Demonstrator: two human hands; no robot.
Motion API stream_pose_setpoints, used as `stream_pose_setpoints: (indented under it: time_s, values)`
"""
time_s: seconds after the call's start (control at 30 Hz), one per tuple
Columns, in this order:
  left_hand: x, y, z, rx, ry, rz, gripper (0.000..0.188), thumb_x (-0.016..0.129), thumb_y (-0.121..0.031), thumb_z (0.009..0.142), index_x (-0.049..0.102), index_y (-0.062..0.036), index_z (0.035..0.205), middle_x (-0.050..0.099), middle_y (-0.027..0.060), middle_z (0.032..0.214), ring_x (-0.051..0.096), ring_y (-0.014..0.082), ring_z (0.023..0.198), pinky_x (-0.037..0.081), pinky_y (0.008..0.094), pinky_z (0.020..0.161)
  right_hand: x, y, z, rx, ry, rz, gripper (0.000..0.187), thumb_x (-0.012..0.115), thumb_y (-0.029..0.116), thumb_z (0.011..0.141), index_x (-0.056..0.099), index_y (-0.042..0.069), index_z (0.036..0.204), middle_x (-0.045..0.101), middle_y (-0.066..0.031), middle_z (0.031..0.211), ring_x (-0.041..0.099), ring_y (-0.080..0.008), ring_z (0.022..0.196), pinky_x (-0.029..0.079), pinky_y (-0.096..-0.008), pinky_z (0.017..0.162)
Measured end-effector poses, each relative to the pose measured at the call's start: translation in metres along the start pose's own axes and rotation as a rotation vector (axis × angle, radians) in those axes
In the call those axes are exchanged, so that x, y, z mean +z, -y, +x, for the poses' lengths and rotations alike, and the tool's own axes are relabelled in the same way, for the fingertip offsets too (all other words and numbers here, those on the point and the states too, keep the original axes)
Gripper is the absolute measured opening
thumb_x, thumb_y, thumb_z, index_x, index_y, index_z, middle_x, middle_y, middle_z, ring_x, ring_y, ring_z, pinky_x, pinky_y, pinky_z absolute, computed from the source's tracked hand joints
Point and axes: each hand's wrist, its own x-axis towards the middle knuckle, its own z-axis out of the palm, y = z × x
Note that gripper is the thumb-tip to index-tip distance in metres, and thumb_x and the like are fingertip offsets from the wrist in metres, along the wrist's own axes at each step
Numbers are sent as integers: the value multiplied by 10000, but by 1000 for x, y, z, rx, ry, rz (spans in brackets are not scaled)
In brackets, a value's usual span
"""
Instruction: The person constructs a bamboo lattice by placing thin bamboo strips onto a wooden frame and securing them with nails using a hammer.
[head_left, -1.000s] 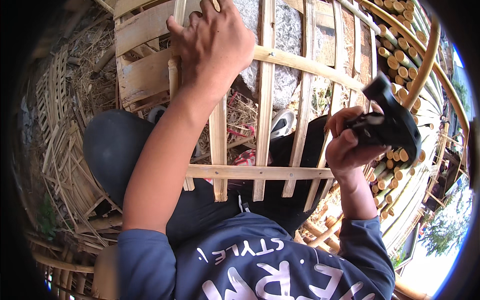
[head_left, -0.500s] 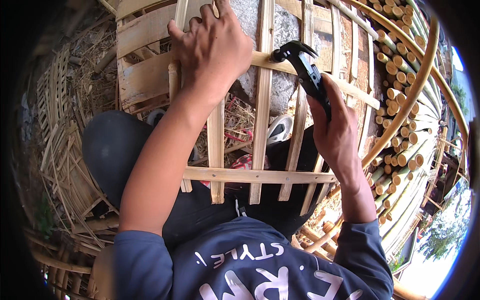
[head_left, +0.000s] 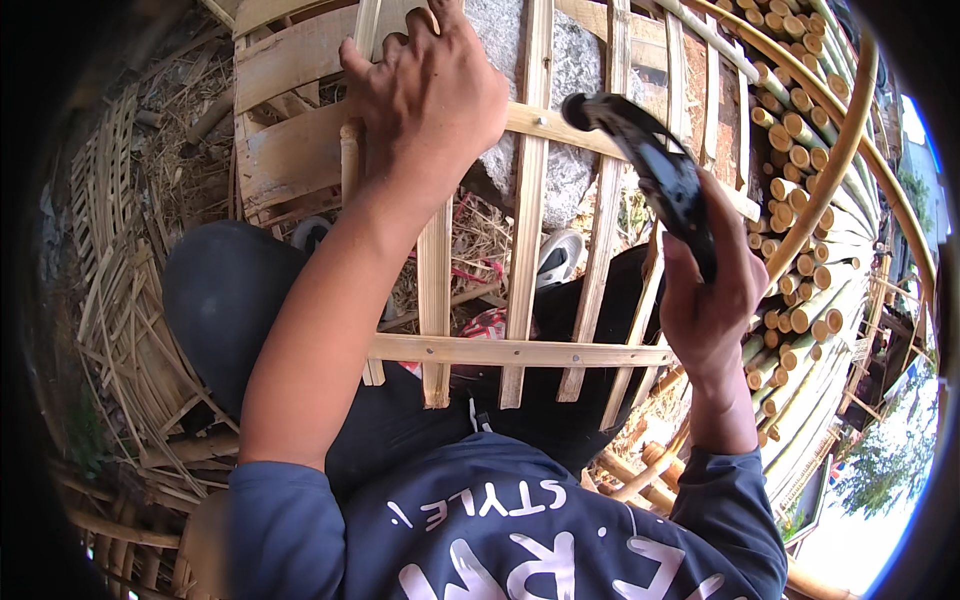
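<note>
My right hand is wrapped round the handle of a black claw hammer. The hammer is raised, a little blurred, its head to the right of a nail head in the bamboo lattice. That nail sits where an upper cross slat meets an upright slat. My left hand bears on the lattice left of the nail, its fingers curled over the slats and partly cut off by the top edge. Nail heads dot the lower cross slat, which lies over my lap.
A rough grey stone block lies under the lattice. Wide wooden boards are at the upper left, with bamboo scraps beyond. Stacked cut bamboo poles fill the right side, with a curved pole passing in front.
The hammer has lifted off the crossing and swung up to the right with my right hand, uncovering the nail head. My left hand has stayed in place.
</note>
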Motion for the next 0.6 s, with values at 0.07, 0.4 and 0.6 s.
stream_pose_setpoints:
  time_s: [0.07,0.4,0.6]
  values:
    - [1,-8,1,60,-183,43,773,498,-119,890,145,78,1550,573,316,1317,616,399,1154,272,621,1135,8,-11,-3,38,-100,161,450,658,114,939,517,15,1355,672,-177,814,669,-310,638,532,-389,595]
    - [-6,0,7,59,-122,25,807,519,-115,870,122,142,1524,634,257,1131,650,337,991,261,606,1110,3,-15,25,129,374,-253,464,554,85,981,423,-28,1411,655,-312,1132,716,-288,749,546,-358,561]
    - [-23,-18,-9,48,23,-60,897,577,-116,858,44,154,1527,650,226,1072,650,318,950,266,597,1129,18,-23,17,136,356,-167,410,619,94,957,511,42,1349,718,-200,928,734,-294,703,540,-388,543]
